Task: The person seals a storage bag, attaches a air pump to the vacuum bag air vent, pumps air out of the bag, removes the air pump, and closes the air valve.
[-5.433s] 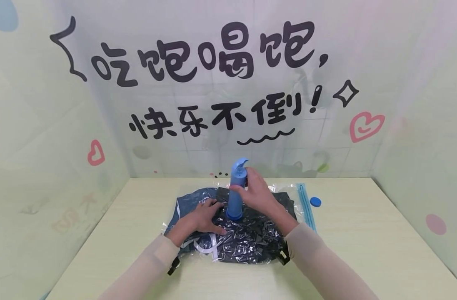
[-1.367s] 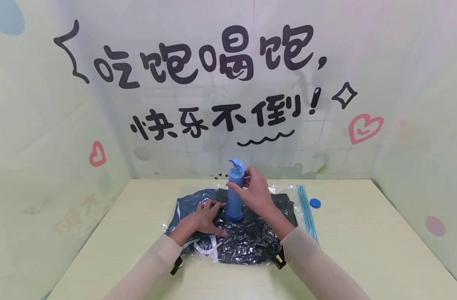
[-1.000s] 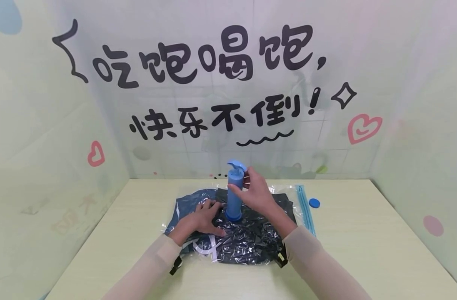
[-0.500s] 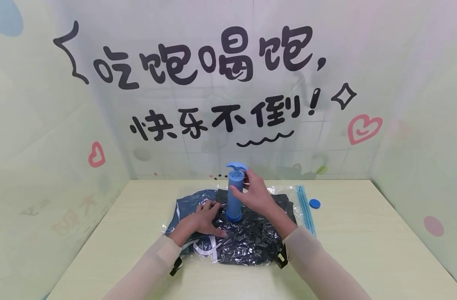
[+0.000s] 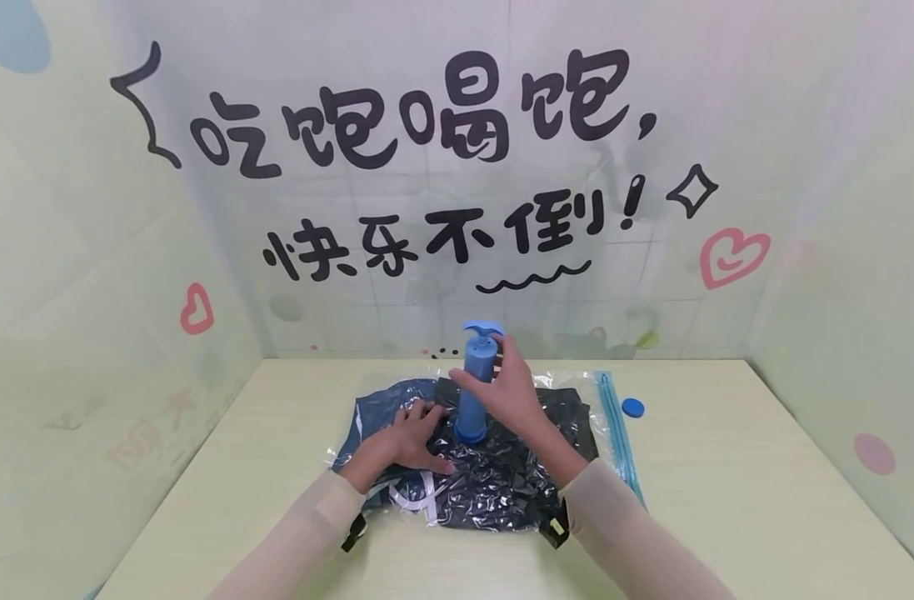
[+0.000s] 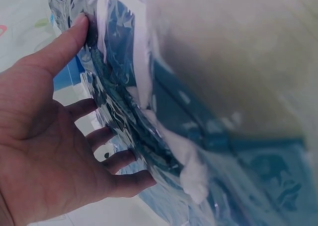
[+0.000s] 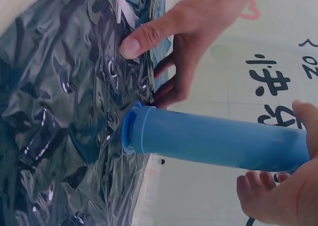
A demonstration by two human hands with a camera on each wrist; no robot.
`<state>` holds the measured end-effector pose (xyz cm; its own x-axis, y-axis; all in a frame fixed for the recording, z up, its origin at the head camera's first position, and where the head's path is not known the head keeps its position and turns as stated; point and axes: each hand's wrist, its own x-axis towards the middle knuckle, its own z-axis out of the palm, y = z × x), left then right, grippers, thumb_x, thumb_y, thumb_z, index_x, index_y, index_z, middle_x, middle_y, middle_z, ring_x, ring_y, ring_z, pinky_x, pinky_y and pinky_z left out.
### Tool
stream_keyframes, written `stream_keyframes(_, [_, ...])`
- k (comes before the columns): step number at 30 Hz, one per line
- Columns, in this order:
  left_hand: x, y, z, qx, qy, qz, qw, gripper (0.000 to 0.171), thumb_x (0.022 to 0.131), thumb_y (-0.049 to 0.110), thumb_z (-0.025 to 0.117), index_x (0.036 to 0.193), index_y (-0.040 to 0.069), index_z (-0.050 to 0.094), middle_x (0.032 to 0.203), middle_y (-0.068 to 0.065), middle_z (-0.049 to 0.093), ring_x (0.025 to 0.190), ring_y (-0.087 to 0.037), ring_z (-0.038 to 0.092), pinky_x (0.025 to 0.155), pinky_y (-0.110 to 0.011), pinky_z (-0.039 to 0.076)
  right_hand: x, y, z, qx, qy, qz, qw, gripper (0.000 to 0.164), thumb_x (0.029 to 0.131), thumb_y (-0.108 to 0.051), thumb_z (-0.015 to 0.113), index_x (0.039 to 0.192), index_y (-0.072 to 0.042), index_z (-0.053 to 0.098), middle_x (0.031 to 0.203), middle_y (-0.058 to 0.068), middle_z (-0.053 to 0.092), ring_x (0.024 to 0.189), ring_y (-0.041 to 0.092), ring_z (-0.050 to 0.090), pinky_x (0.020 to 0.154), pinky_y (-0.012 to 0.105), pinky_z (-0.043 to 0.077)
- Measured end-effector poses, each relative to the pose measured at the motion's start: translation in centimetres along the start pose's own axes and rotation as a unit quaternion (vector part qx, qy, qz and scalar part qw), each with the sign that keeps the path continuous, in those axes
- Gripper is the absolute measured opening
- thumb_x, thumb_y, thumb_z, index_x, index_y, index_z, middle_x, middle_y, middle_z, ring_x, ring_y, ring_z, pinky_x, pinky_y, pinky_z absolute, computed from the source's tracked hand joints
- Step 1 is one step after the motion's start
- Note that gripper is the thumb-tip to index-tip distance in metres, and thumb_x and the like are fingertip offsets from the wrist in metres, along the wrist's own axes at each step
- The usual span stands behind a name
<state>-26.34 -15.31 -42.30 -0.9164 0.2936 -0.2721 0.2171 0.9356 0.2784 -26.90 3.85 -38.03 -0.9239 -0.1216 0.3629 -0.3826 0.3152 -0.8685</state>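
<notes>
A blue hand pump (image 5: 471, 413) stands nearly upright on a clear plastic bag (image 5: 494, 496) packed with dark and blue clothing. My right hand (image 5: 513, 393) holds the upper part of its barrel, thumb across the front and fingers behind. The light-blue pump handle (image 5: 484, 327) sits low at the top. In the right wrist view the pump's wider base (image 7: 136, 129) touches the wrinkled plastic. My left hand (image 5: 407, 442) rests on the bag left of the base, fingers spread and slightly bent. Only the fingertips touch the plastic in the left wrist view.
A round blue cap (image 5: 632, 407) lies on the table (image 5: 734, 483) right of the bag. A blue zip strip (image 5: 620, 425) runs along the bag's right edge. White printed walls (image 5: 457, 317) enclose the back and sides.
The pump handle has turned to lie crosswise above the barrel, and the pump's top has shifted slightly right. My right thumb has moved left across the barrel. My left hand stays in place.
</notes>
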Motion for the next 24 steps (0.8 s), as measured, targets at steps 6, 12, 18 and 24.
stream_keyframes(6, [0.1, 0.0, 0.1, 0.007, 0.001, -0.002, 1.0, 0.093, 0.083, 0.051, 0.082, 0.156, 0.015, 0.037, 0.155, -0.019, 0.027, 0.141, -0.05, 0.024, 0.105, -0.068, 0.032, 0.0, 0.1, 0.5, 0.01, 0.066, -0.008, 0.998, 0.075, 0.084, -0.04, 0.085, 0.137, -0.003, 0.048, 0.131, 0.015, 0.056, 0.113, 0.031, 0.06, 0.089, 0.047, 0.053])
stream_keyframes(12, [0.0, 0.0, 0.2, -0.005, 0.004, -0.002, 1.0, 0.092, 0.083, 0.049, 0.083, 0.155, 0.014, 0.038, 0.154, -0.019, 0.028, 0.14, -0.051, 0.025, 0.104, -0.069, 0.033, -0.2, 0.7, 0.5, 0.011, 0.084, -0.057, 0.995, 0.055, 0.087, -0.03, 0.085, 0.124, -0.003, 0.054, 0.114, 0.011, 0.063, 0.098, 0.026, 0.064, 0.085, 0.045, 0.055])
stream_keyframes(18, [-0.1, 0.0, 0.2, -0.007, 0.005, -0.004, 1.0, 0.093, 0.083, 0.048, 0.083, 0.156, 0.014, 0.037, 0.155, -0.019, 0.028, 0.141, -0.051, 0.024, 0.104, -0.069, 0.032, -0.1, 1.2, 0.3, 0.004, 0.06, -0.084, 0.995, 0.049, 0.09, -0.026, 0.082, 0.122, -0.001, 0.055, 0.111, 0.011, 0.063, 0.097, 0.025, 0.064, 0.087, 0.042, 0.055])
stream_keyframes(24, [0.0, -0.1, 0.2, -0.003, 0.006, 0.001, 1.0, 0.092, 0.083, 0.048, 0.083, 0.156, 0.014, 0.037, 0.154, -0.02, 0.028, 0.14, -0.052, 0.024, 0.104, -0.069, 0.031, 0.1, 0.9, -0.3, -0.004, 0.009, -0.084, 0.996, 0.049, 0.093, -0.021, 0.078, 0.129, 0.002, 0.053, 0.119, 0.015, 0.062, 0.107, 0.031, 0.064, 0.093, 0.044, 0.053])
